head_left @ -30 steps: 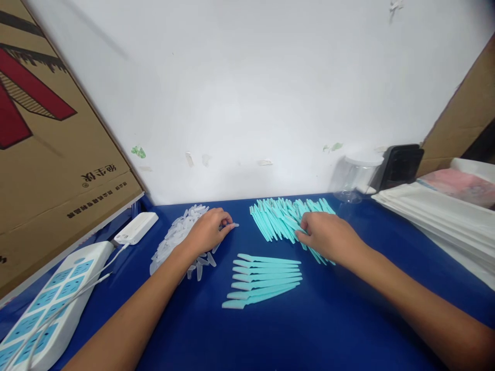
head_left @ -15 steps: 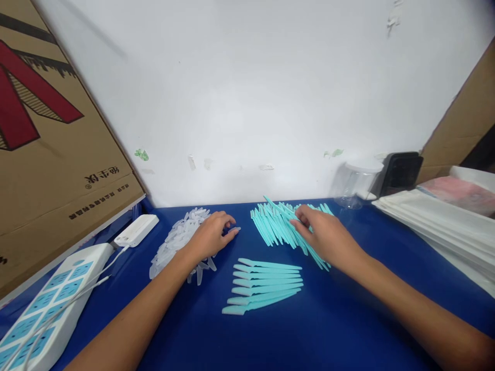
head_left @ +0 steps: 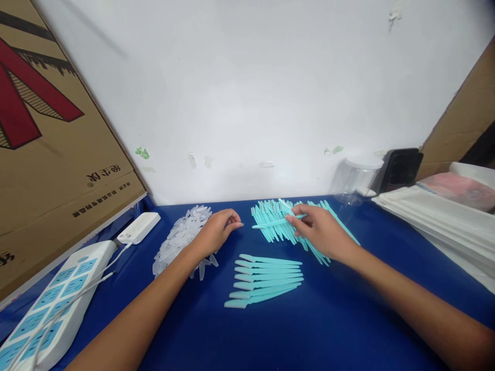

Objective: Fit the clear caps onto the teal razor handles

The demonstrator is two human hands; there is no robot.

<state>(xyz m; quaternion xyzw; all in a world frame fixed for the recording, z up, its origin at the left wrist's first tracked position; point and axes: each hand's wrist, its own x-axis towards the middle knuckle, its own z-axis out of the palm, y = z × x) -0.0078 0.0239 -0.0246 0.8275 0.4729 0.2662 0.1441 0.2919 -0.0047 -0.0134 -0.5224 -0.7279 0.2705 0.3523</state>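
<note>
My right hand [head_left: 319,229] pinches a turquoise eyebrow razor [head_left: 270,223] over a heap of similar razors [head_left: 266,210]; its narrow end points left. A second razor [head_left: 285,206] slants up by the same fingertips, and I cannot tell whether it is held. My left hand [head_left: 218,229] is closed, thumb against fingers, on a small clear plastic cap [head_left: 242,224] that mostly hides behind the fingertips. Beneath and beside that hand spreads a pile of clear caps [head_left: 174,242]. Nearer me, several razors [head_left: 266,277] lie in a fanned row, blade ends to the left.
A white power strip [head_left: 83,304] with cables and a white power bank [head_left: 139,228] lie at left, beside a large cardboard box [head_left: 69,170]. On the right stand a clear lidded jar [head_left: 358,180], a black object [head_left: 400,170] and stacked white trays [head_left: 436,216]. A white wall [head_left: 240,103] closes the back.
The razor in my right hand has turned from slanting to nearly level, pointing left. My left fingers have closed together around the cap. The fanned row keeps its arrangement.
</note>
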